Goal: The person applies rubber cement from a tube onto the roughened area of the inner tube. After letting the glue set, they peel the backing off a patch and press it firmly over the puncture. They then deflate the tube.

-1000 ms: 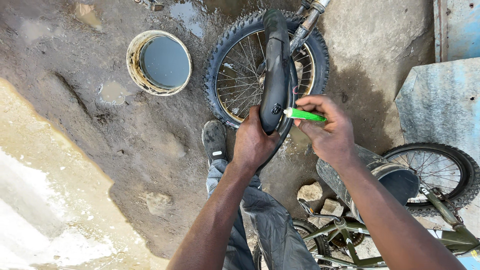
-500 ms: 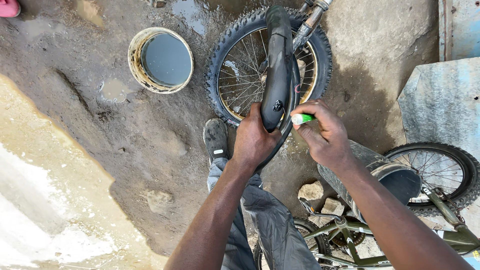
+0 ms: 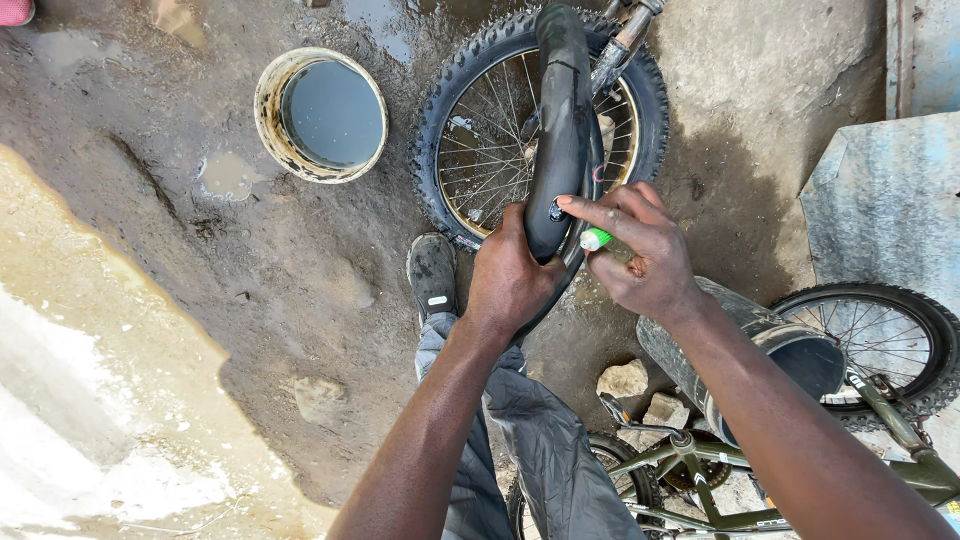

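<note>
The left hand (image 3: 510,275) grips the black inner tube (image 3: 560,130), fingers closed round it, above the spoked wheel (image 3: 480,150). The right hand (image 3: 640,250) pinches a green tube (image 3: 596,238) against it. Left of the wheel, a water bucket (image 3: 320,115) sits on open muddy ground (image 3: 250,300).

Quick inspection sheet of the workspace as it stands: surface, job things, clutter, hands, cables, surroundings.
Surface: wet, muddy ground with puddles.
Job's things: black inner tube held up over a spoked bicycle wheel; small green-and-white tube.
Clutter: stones; round basin of water.
Hands: left hand grips the inner tube's lower end; right hand holds the green-and-white tube, index finger on the rubber.
Cables: nothing seen.
Surroundings: green bicycle frame, second wheel, dark bucket, metal sheet.
</note>
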